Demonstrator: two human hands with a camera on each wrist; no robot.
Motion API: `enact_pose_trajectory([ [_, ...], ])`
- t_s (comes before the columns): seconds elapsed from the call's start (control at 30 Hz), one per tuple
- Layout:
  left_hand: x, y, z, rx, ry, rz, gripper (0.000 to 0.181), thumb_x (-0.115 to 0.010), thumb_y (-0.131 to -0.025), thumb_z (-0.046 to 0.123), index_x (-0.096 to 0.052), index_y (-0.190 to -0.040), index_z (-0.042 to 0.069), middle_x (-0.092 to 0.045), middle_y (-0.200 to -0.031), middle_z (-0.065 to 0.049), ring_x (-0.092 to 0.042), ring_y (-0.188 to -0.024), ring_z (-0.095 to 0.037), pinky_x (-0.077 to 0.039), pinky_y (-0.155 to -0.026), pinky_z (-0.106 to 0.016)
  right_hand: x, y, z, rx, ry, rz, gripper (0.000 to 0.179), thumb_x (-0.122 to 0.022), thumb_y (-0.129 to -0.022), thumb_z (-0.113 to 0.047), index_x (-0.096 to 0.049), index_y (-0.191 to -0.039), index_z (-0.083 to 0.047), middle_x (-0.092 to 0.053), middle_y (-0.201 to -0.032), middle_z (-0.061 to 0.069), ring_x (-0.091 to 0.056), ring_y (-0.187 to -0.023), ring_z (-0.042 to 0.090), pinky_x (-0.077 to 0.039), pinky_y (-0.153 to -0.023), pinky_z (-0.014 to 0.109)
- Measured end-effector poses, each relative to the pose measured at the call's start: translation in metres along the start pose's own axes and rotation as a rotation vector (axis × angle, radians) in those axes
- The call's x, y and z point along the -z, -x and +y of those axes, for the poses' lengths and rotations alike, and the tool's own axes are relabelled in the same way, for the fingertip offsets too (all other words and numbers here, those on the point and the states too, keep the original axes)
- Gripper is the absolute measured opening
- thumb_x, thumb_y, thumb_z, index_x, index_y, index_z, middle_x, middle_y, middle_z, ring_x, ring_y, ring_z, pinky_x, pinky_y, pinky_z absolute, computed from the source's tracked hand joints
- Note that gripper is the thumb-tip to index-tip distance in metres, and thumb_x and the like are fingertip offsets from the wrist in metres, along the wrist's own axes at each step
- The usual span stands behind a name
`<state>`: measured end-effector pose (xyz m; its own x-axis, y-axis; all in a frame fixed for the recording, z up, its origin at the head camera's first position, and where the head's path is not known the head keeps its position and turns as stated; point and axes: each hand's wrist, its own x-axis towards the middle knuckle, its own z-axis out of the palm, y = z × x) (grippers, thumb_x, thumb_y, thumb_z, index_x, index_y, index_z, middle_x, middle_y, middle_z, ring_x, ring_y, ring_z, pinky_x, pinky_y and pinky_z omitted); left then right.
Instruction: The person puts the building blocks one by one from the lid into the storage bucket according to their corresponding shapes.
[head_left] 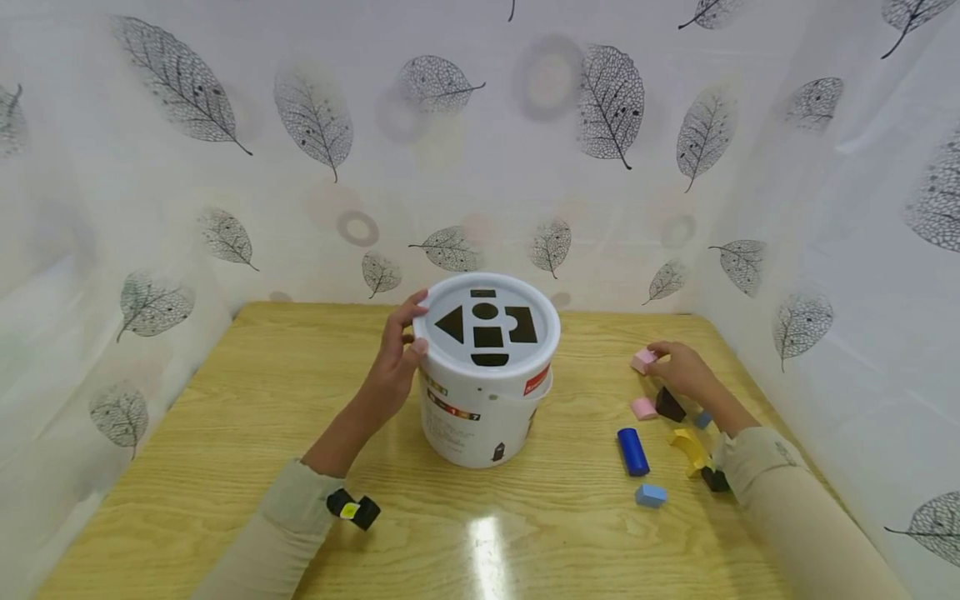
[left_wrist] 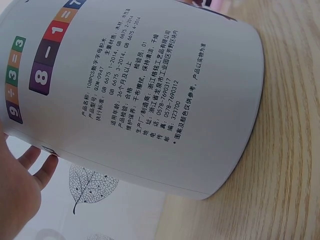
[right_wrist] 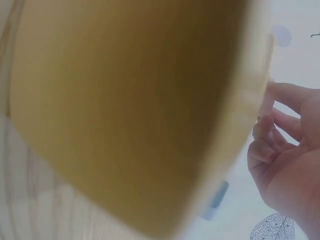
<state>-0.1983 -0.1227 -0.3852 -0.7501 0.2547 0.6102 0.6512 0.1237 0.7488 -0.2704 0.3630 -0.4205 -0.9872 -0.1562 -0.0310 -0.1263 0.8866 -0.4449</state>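
A white bucket (head_left: pixel 480 417) stands upright on the table, covered by a white lid (head_left: pixel 551 333) with several dark shaped cut-outs. My left hand (head_left: pixel 397 354) grips the lid's left rim, thumb at the front and fingers farther back. In the left wrist view, printed text fills the bucket's side (left_wrist: pixel 165 115), and part of the left hand (left_wrist: pixel 22 190) shows beside it. On the right, my right hand (head_left: pixel 681 371) pinches a pink block (head_left: pixel 642 361) at the table's surface. A blurred yellow block (right_wrist: pixel 125 110) hides much of the right wrist view; the right hand (right_wrist: pixel 295 155) appears beyond it.
Near the right hand lie another pink block (head_left: pixel 643 408), a dark brown block (head_left: pixel 670 405), a blue cylinder (head_left: pixel 633 452), a yellow arch (head_left: pixel 688 450), a light blue block (head_left: pixel 650 496) and a dark block (head_left: pixel 715 479). A leaf-patterned curtain (head_left: pixel 480 192) surrounds the wooden table (head_left: pixel 300 358).
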Motion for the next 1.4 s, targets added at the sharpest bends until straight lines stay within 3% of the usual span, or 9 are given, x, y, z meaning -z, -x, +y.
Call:
enact_pose_trajectory([
  [0.2, 0.0, 0.001, 0.0, 0.009, -0.003, 0.003, 0.045, -0.038, -0.101, 0.018, -0.029, -0.143, 0.006, -0.021, -0.166, -0.003, -0.033, -0.134, -0.023, -0.038, -0.098, -0.041, 0.007, 0.004, -0.006, 0.071, -0.009, 0.023, 0.052, -0.062, -0.096, -0.014, -0.049, -0.136, 0.016, -0.057, -0.129, 0.037, -0.052, -0.119, 0.053, -0.046, -0.091, 0.057],
  [0.33, -0.001, 0.001, 0.0, 0.009, 0.0, 0.005, 0.045, -0.038, -0.1, 0.018, -0.029, -0.143, 0.006, -0.021, -0.166, -0.003, -0.033, -0.135, -0.023, -0.037, -0.098, -0.045, 0.013, 0.006, -0.015, 0.104, -0.031, 0.041, 0.051, -0.062, -0.097, -0.014, -0.05, -0.137, 0.015, -0.058, -0.129, 0.035, -0.059, -0.096, 0.041, -0.05, -0.075, 0.046],
  [0.5, 0.0, 0.001, 0.001, 0.014, -0.001, 0.004, 0.045, -0.038, -0.101, 0.018, -0.029, -0.143, 0.006, -0.021, -0.166, -0.003, -0.032, -0.135, -0.023, -0.037, -0.099, -0.047, 0.025, 0.011, -0.036, 0.12, -0.063, 0.042, 0.051, -0.06, -0.099, -0.019, -0.049, -0.141, 0.009, -0.058, -0.131, 0.031, -0.051, -0.071, 0.02, -0.042, -0.057, 0.031],
  [0.77, 0.0, 0.001, 0.002, 0.025, 0.001, 0.0, 0.044, -0.038, -0.101, 0.017, -0.029, -0.143, 0.007, -0.021, -0.166, -0.001, -0.033, -0.135, -0.023, -0.038, -0.099, -0.045, 0.042, 0.023, -0.076, 0.175, -0.109, 0.049, 0.051, -0.059, -0.101, -0.021, -0.049, -0.145, 0.002, -0.051, -0.137, 0.026, -0.049, -0.068, 0.018, -0.041, -0.056, 0.031],
  [0.93, 0.0, 0.001, 0.002, 0.024, 0.003, -0.001, 0.044, -0.038, -0.101, 0.018, -0.029, -0.143, 0.007, -0.021, -0.166, -0.001, -0.033, -0.135, -0.023, -0.039, -0.098, -0.046, 0.05, 0.03, -0.102, 0.199, -0.145, 0.043, 0.051, -0.061, -0.1, -0.025, -0.051, -0.144, -0.004, -0.052, -0.129, 0.019, -0.049, -0.072, 0.017, -0.041, -0.056, 0.03],
  [1.13, 0.0, 0.0, 0.002, 0.021, 0.006, -0.004, 0.044, -0.037, -0.101, 0.018, -0.029, -0.143, 0.007, -0.02, -0.167, -0.002, -0.033, -0.135, -0.024, -0.038, -0.098, -0.046, 0.059, 0.038, -0.13, 0.213, -0.235, 0.057, 0.049, -0.063, -0.098, -0.031, -0.054, -0.143, -0.012, -0.054, -0.102, 0.012, -0.046, -0.066, 0.017, -0.04, -0.053, 0.03],
  [1.4, 0.0, 0.0, 0.003, 0.038, 0.011, -0.005, 0.043, -0.037, -0.101, 0.019, -0.03, -0.143, 0.008, -0.019, -0.167, -0.001, -0.034, -0.134, -0.025, -0.041, -0.095, -0.049, 0.071, 0.046, -0.168, 0.154, -0.435, 0.025, 0.052, -0.07, -0.092, -0.042, -0.056, -0.14, -0.027, -0.058, -0.08, 0.009, -0.052, -0.071, 0.02, -0.045, -0.059, 0.032],
])
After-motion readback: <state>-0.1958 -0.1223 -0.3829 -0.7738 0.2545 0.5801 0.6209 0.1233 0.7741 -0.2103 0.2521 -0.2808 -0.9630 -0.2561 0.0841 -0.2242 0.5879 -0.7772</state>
